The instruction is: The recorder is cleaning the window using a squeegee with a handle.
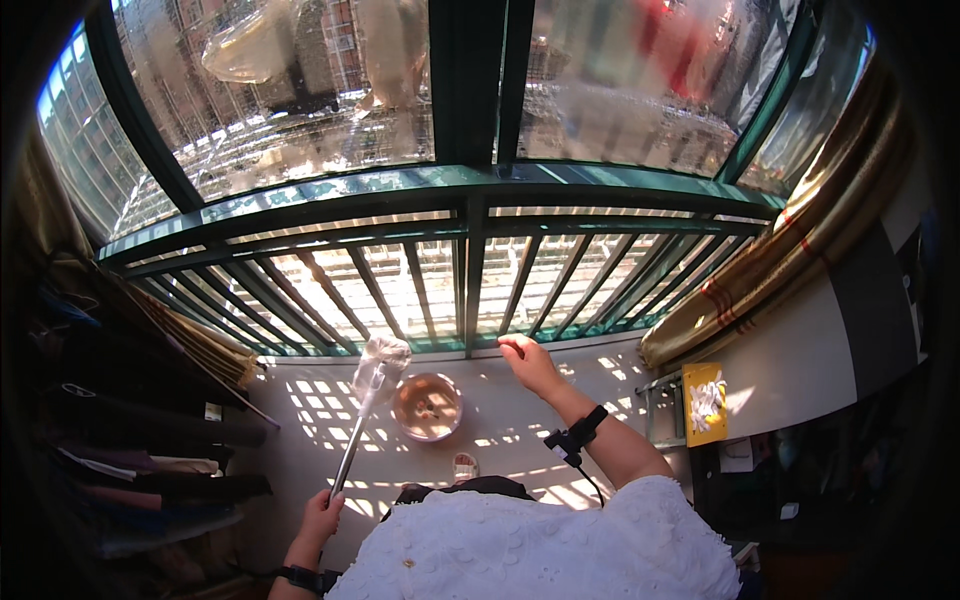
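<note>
My left hand is closed around the lower end of a mop's silver pole. The mop slants up and away from me, and its whitish, fluffy head is beside the far left rim of a pink basin. Brownish water and a few small bits show inside the basin. In front of the green railing, my right hand is held out with its fingers curled in. Nothing shows in it, and it touches nothing that I can see. A strapped black device sits on my right forearm.
Wet-looking glass panes in green frames stand above the barred railing. Dark clothes hang at left. At right are a tan curtain and a yellow-topped step stool bearing white pieces. A sandalled foot is on the tiled floor.
</note>
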`<control>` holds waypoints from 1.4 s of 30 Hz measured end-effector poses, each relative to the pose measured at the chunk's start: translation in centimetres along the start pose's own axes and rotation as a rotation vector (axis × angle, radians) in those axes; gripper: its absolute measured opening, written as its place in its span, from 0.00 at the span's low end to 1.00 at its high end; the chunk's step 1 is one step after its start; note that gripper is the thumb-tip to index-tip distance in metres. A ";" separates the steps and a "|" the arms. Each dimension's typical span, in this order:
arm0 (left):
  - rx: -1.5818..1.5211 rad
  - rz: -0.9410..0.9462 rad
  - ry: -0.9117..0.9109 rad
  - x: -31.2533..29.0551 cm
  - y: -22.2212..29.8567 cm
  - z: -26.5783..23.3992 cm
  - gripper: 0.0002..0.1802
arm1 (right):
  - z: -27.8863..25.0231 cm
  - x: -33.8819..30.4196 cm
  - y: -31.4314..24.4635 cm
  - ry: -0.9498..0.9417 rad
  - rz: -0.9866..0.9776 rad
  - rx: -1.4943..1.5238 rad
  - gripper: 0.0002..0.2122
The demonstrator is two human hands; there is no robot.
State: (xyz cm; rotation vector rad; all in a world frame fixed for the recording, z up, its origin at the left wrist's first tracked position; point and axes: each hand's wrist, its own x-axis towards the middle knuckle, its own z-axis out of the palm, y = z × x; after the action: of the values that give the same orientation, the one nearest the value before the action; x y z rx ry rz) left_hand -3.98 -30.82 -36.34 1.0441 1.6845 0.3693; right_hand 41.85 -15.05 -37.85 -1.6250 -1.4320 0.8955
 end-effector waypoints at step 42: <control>0.146 -0.149 0.228 10.5 -12.8 -2.6 0.14 | 21.8 2.5 16.9 -0.518 0.688 -0.139 0.15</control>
State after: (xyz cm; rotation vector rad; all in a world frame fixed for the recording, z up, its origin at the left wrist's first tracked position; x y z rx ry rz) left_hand -12.63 -29.24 -50.60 1.0035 2.0058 0.2792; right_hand 30.31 -11.42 -62.82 -2.1444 -1.2744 1.7382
